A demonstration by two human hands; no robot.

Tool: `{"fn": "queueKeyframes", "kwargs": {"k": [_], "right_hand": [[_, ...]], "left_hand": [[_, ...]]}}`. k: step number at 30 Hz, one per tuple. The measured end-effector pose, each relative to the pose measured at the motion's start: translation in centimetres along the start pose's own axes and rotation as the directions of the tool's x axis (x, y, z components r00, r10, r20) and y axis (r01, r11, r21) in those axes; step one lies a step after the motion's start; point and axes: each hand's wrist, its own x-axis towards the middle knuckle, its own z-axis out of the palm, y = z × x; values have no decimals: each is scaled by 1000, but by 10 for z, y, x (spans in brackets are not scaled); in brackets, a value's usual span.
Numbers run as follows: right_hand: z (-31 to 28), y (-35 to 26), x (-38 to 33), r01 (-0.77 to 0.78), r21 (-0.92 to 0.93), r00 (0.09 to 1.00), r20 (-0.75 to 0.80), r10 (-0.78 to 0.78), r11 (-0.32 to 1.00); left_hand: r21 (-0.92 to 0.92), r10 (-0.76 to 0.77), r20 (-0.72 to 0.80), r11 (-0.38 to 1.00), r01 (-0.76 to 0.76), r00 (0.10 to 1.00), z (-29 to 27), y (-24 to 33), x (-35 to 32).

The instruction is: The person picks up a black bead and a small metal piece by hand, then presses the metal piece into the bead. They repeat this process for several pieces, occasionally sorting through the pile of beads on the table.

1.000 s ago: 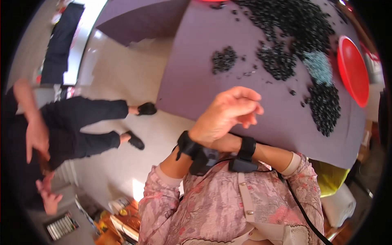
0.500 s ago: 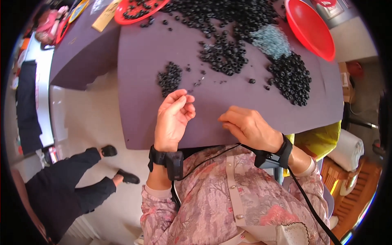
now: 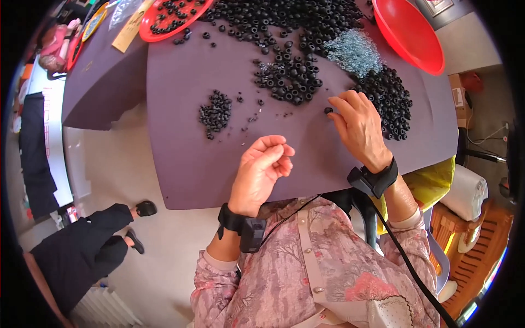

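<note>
Close by the right hand (image 3: 359, 124): one loose bead (image 3: 328, 110).

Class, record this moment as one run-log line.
left hand: pinched, contents unclear | right hand: open, beside single black bead | nearby: black bead pile | surface: purple table

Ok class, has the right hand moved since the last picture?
Yes: the right hand went farther over the table, toward the pale blue pile.

Pale floor (image 3: 123, 169) — slatted wooden bench (image 3: 482, 261) at far right
</note>
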Motion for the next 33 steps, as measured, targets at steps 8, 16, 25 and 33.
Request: {"fn": "queueKeyframes", "kwargs": {"k": [8,16,25,33], "right_hand": [[6,9,2,26,-34,996,83,-24,999],[17,-52,18,133,254,970,164,-178,958],[38,-67,48,190,397,937,200,-286,898],[79,-77,86,280,81,943,162,-290,956]], "left_hand": [[22,3,13,1000,-3,1000,-3,1,4],[37,64,7,997,-64,998,7,18,9],[-8,151,-83,988,-152,985,-27,25,-4],[-140,183,-63,972,-190,981,-37,30,-10]]}}
